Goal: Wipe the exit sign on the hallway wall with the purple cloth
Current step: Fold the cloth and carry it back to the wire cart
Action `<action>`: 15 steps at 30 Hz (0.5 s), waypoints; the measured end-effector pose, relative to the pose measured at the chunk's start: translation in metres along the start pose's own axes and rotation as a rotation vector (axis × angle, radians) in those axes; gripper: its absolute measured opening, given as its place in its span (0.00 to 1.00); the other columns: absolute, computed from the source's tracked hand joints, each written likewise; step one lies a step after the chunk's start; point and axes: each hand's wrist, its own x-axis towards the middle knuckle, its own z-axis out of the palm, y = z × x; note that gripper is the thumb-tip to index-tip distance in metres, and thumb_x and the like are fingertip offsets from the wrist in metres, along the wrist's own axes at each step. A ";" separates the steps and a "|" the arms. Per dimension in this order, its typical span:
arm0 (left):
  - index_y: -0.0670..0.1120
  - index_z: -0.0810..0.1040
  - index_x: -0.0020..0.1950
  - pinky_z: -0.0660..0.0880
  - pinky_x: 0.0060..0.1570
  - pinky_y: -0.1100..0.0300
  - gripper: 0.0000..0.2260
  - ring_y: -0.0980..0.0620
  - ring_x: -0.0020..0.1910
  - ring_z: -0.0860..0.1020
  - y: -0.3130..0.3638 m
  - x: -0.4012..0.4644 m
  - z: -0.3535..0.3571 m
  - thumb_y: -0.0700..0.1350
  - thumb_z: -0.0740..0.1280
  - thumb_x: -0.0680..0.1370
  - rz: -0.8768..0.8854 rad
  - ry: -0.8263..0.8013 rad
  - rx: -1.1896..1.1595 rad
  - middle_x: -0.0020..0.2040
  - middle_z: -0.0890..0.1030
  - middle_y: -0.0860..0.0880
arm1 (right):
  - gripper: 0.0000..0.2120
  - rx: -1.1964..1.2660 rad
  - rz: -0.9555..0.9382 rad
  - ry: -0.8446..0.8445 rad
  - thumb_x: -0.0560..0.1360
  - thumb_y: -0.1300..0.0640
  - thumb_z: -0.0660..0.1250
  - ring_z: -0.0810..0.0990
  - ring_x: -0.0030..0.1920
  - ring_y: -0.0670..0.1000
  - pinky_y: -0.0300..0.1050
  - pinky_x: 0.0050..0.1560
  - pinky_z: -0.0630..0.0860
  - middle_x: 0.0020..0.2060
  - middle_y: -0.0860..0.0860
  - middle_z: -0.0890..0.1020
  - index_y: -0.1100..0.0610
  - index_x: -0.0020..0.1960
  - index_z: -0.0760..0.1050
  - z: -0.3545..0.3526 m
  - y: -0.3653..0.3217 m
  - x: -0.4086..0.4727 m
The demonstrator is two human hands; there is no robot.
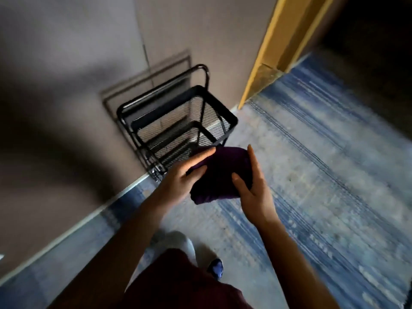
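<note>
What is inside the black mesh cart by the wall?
The black mesh cart shows only bare mesh shelves; no items are visible. Its lowest front corner is hidden behind the left hand and the purple cloth, which both hands hold, the right hand opposite.

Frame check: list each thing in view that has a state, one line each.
purple cloth: folded, held between both hands, off the floor
left hand: on the cloth's left side, fingers extended
right hand: gripping the cloth's right side
black mesh cart: standing against the wall, baskets empty
exit sign: not in view
</note>
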 end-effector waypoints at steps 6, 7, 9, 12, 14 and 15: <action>0.57 0.76 0.72 0.69 0.67 0.70 0.20 0.65 0.66 0.77 -0.048 0.039 -0.040 0.39 0.64 0.84 -0.195 0.217 0.001 0.65 0.81 0.58 | 0.29 -0.088 -0.113 -0.251 0.80 0.52 0.64 0.74 0.67 0.39 0.31 0.66 0.69 0.69 0.45 0.76 0.37 0.78 0.64 0.046 0.007 0.116; 0.55 0.76 0.73 0.69 0.64 0.70 0.19 0.64 0.62 0.78 -0.060 0.047 -0.047 0.39 0.64 0.84 -0.221 0.246 0.008 0.63 0.81 0.55 | 0.28 -0.092 -0.113 -0.277 0.80 0.54 0.65 0.74 0.67 0.39 0.32 0.67 0.70 0.69 0.46 0.76 0.39 0.78 0.65 0.056 0.009 0.136; 0.51 0.74 0.75 0.68 0.64 0.73 0.20 0.69 0.61 0.77 -0.083 0.066 -0.060 0.40 0.65 0.84 -0.234 0.293 0.028 0.65 0.79 0.52 | 0.28 -0.104 -0.096 -0.342 0.81 0.59 0.65 0.75 0.67 0.43 0.41 0.70 0.72 0.70 0.49 0.77 0.43 0.79 0.66 0.077 0.013 0.177; 0.46 0.72 0.77 0.63 0.68 0.76 0.22 0.77 0.68 0.68 -0.116 0.095 -0.075 0.38 0.66 0.83 -0.277 0.341 0.024 0.74 0.73 0.53 | 0.28 -0.208 -0.062 -0.414 0.82 0.61 0.66 0.76 0.70 0.54 0.52 0.72 0.71 0.71 0.55 0.76 0.47 0.80 0.65 0.108 0.023 0.234; 0.44 0.68 0.79 0.63 0.68 0.77 0.24 0.75 0.69 0.68 -0.140 0.115 -0.082 0.37 0.67 0.82 -0.321 0.337 0.011 0.75 0.71 0.52 | 0.28 -0.282 -0.057 -0.451 0.82 0.62 0.66 0.77 0.69 0.57 0.56 0.70 0.73 0.70 0.57 0.77 0.48 0.79 0.66 0.126 0.033 0.268; 0.45 0.66 0.80 0.63 0.68 0.77 0.26 0.70 0.70 0.69 -0.151 0.123 -0.085 0.37 0.67 0.82 -0.344 0.321 0.002 0.75 0.71 0.51 | 0.28 -0.303 -0.047 -0.473 0.82 0.62 0.66 0.78 0.67 0.58 0.57 0.68 0.75 0.69 0.58 0.77 0.48 0.79 0.66 0.134 0.039 0.283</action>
